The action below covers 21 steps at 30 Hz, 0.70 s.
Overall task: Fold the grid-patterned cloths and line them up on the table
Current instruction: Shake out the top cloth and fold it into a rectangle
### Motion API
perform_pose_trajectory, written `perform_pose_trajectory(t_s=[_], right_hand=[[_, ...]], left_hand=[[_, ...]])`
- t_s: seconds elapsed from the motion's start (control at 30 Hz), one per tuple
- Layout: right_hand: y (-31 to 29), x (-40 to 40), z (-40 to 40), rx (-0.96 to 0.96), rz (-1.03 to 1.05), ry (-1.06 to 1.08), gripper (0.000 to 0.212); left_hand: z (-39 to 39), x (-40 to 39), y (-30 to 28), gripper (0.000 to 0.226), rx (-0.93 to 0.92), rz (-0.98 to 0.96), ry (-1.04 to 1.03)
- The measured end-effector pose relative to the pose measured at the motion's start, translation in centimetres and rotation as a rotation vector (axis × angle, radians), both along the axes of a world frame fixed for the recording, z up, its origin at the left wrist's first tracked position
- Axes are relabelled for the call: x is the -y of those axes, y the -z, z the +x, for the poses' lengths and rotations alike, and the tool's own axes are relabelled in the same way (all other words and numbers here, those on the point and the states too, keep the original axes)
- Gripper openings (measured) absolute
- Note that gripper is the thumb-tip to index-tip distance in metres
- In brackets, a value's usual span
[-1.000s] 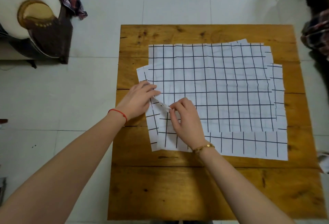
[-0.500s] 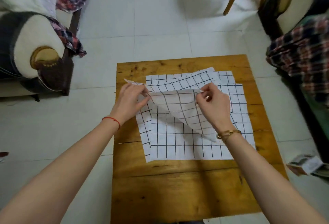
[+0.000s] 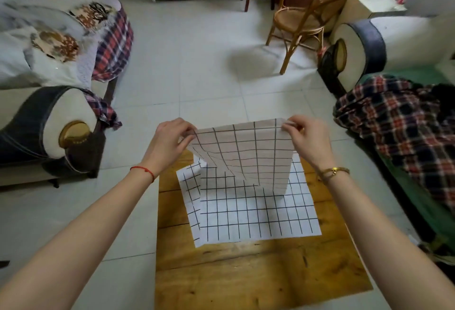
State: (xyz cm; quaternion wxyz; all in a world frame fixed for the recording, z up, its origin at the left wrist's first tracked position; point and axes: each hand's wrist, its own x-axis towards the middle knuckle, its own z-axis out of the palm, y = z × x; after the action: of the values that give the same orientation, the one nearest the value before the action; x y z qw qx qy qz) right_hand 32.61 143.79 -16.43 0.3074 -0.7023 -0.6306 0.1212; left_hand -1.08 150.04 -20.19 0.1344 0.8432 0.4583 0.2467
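A white cloth with a black grid (image 3: 242, 154) hangs in the air above the wooden table (image 3: 246, 275). My left hand (image 3: 170, 141) pinches its upper left corner and my right hand (image 3: 307, 137) pinches its upper right corner. The cloth's lower edge droops onto the stack of flat grid cloths (image 3: 253, 213) that lies on the table. One cloth of the stack (image 3: 190, 186) sticks out at the left side. The far part of the stack is hidden behind the lifted cloth.
A sofa arm (image 3: 51, 127) stands left of the table, and a plaid blanket (image 3: 403, 122) lies on a sofa at the right. A rattan chair (image 3: 310, 14) stands further back on the tiled floor. The table's near half shows bare wood.
Both hands have raised the top cloth from the stack, from a low peel to held up by two corners. My view has tilted upward, showing more of the room.
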Motion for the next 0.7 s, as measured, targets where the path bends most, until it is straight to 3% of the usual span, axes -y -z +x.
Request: perform_pose_trajectory(t_s=[0.2, 0.57, 0.7], right_hand=[[-5.7, 1.2, 2.8, -0.017, 0.087, 0.053, 0.017], [-14.0, 4.1, 3.8, -0.02, 0.224, -0.097, 0.01], [-16.3, 4.9, 4.5, -0.039, 0.279, -0.168, 0.01]], left_hand=[[-0.3, 0.5, -5.7, 0.006, 0.019, 0.064, -0.038], [-0.7, 4.2, -15.0, 0.006, 0.134, 0.175, -0.046], [-1.3, 5.9, -18.2, 0.016, 0.151, 0.234, -0.025]])
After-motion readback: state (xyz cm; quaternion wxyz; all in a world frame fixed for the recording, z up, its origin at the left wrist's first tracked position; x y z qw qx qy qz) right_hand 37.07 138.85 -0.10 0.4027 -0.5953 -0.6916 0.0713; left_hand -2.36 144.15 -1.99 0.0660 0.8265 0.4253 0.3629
